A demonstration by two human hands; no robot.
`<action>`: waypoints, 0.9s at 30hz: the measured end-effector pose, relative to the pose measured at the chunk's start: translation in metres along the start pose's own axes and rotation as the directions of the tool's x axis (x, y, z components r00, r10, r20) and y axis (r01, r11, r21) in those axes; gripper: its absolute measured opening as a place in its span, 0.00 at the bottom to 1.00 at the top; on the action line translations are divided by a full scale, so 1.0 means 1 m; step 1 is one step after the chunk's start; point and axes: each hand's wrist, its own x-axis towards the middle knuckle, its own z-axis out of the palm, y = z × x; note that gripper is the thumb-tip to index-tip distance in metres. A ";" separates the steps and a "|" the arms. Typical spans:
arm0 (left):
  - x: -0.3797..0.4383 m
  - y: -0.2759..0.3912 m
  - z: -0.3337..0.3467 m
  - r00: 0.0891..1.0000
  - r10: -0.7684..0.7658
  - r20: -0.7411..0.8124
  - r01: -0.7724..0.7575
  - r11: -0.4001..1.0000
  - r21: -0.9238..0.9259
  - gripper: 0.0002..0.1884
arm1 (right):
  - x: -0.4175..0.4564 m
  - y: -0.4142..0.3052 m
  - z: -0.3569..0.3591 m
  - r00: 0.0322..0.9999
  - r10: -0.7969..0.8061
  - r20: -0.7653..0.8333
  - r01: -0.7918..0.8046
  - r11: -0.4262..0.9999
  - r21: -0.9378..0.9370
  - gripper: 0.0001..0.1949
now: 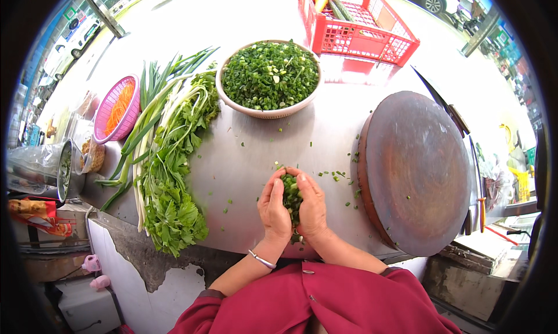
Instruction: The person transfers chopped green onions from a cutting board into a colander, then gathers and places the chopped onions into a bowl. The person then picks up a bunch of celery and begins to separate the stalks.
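Cupped together near the front edge of the steel counter [248, 159], my left hand [275, 207] and my right hand [311, 203] hold a heap of chopped green onion [291, 194] between the palms. Some bits show just below, between my wrists. Beyond my hands stands a beige plastic basket [272, 113], heaped with chopped green onion [270, 72]. Loose green pieces [335, 176] lie scattered on the steel. A thick round wooden chopping block [418, 172] is to the right of my right hand.
On the left lie leafy celery [176, 185] and long green onions [135, 142]. A pink basket [99, 116] holds shredded carrot [120, 107]. At the back, a red crate [362, 42] contains cucumbers [340, 9]. A cleaver [440, 96] and other knives [475, 159] lie beyond the block.
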 end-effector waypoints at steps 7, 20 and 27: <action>0.018 0.035 0.032 0.999 -0.030 0.040 0.033 0.995 -0.097 0.11 | 0.015 -0.036 0.027 0.999 0.024 0.030 -0.030 0.976 0.214 0.16; 0.212 0.128 0.122 0.900 0.362 0.244 -0.400 0.907 0.129 0.14 | 0.188 -0.121 0.143 0.914 -0.388 0.119 0.384 0.922 0.058 0.09; 0.241 0.144 0.107 0.857 0.267 0.441 -0.462 0.778 0.427 0.30 | 0.236 -0.128 0.128 0.908 -0.348 0.232 0.407 0.863 -0.300 0.12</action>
